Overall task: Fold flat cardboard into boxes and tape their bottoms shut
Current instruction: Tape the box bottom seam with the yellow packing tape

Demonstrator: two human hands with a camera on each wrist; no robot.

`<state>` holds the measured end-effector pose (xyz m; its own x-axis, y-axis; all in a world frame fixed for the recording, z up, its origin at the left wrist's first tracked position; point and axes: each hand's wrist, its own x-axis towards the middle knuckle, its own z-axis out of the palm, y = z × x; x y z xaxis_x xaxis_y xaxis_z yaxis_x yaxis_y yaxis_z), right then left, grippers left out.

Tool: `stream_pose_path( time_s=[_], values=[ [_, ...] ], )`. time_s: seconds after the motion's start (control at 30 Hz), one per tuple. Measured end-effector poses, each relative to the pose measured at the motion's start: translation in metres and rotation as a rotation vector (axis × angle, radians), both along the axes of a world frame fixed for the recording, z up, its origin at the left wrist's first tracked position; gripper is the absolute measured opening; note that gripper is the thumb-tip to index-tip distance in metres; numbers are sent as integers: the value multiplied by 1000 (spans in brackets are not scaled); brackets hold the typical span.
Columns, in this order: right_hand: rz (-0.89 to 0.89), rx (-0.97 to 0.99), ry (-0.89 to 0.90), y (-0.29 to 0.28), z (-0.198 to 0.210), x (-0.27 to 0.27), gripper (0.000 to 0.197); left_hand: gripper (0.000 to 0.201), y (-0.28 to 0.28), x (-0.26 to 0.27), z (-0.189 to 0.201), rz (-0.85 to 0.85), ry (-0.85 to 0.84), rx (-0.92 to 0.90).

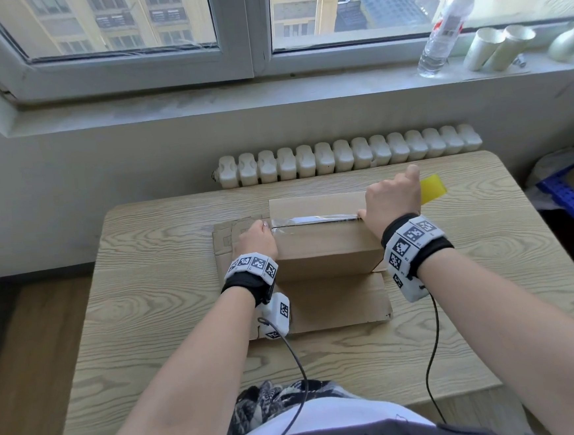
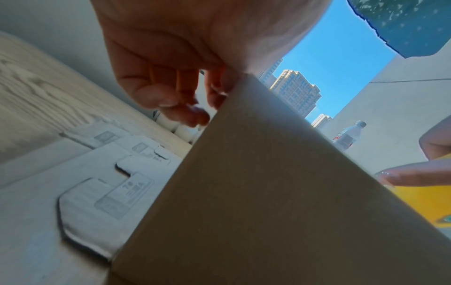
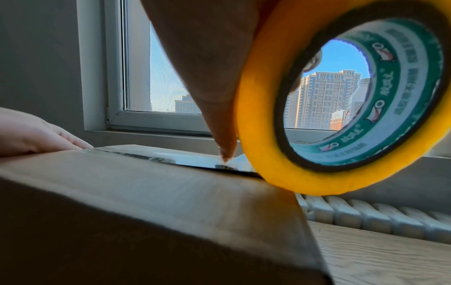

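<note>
A brown cardboard box (image 1: 325,245) stands bottom-up in the middle of the wooden table (image 1: 156,313). A strip of clear tape (image 1: 313,219) runs along its centre seam. My left hand (image 1: 258,238) presses the tape's left end down at the box's left edge, its fingers (image 2: 185,111) curled over that corner. My right hand (image 1: 393,195) holds a yellow tape roll (image 1: 432,188) at the right end of the seam. In the right wrist view the roll (image 3: 341,108) sits at the box's (image 3: 146,202) right edge and one fingertip (image 3: 225,152) presses the tape.
Flat cardboard blanks (image 1: 227,237) lie under and left of the box, and another flap (image 1: 340,302) spreads toward me. A radiator (image 1: 349,155) runs behind the table. A plastic bottle (image 1: 443,33) and paper cups (image 1: 497,48) stand on the windowsill. Blue shelving (image 1: 569,195) is at the right.
</note>
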<state>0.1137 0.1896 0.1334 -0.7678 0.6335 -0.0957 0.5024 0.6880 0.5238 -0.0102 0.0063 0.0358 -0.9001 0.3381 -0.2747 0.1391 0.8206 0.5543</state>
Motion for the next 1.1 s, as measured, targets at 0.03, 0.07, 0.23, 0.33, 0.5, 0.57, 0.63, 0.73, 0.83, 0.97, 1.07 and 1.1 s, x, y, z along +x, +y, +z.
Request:
stream_pose_path(
  time_s=[0.03, 0.07, 0.23, 0.33, 0.5, 0.57, 0.63, 0.73, 0.83, 0.97, 1.07, 1.1],
  values=[
    [-5, -1, -3, -1, 0, -1, 46, 34, 1, -3, 1, -29, -11, -52],
    [-9, -3, -5, -1, 0, -1, 46, 35, 2, -5, 3, -55, -19, -98],
    [-5, -9, -7, 0, 1, -1, 46, 43, 8, -5, 14, -79, -70, -228],
    [-1, -7, -9, -1, 0, -1, 47, 43, 9, -3, 16, -84, -76, -249],
    [8, -2, -3, 1, -1, 2, 47, 46, 3, -4, 24, -88, -195, -345],
    [13, -4, 3, 2, -1, 4, 48, 40, 2, -3, 28, -61, -123, -355],
    [29, 4, 19, 2, 0, 5, 50, 35, 4, 1, 32, -19, 58, -249],
    [60, 2, 52, 1, 2, 8, 53, 44, 22, 6, 33, -166, 310, -109],
    [34, -35, 111, 2, 4, 10, 42, 51, 47, 13, 31, -398, 278, -178],
    [14, -87, 181, 10, 5, 19, 41, 57, 53, 16, 13, -393, 211, -270],
    [19, -105, 254, 26, 7, 29, 59, 56, 51, 16, 9, -385, 217, -282],
    [18, -140, 306, 32, 6, 33, 63, 56, 51, 16, 9, -377, 219, -278]
  ],
)
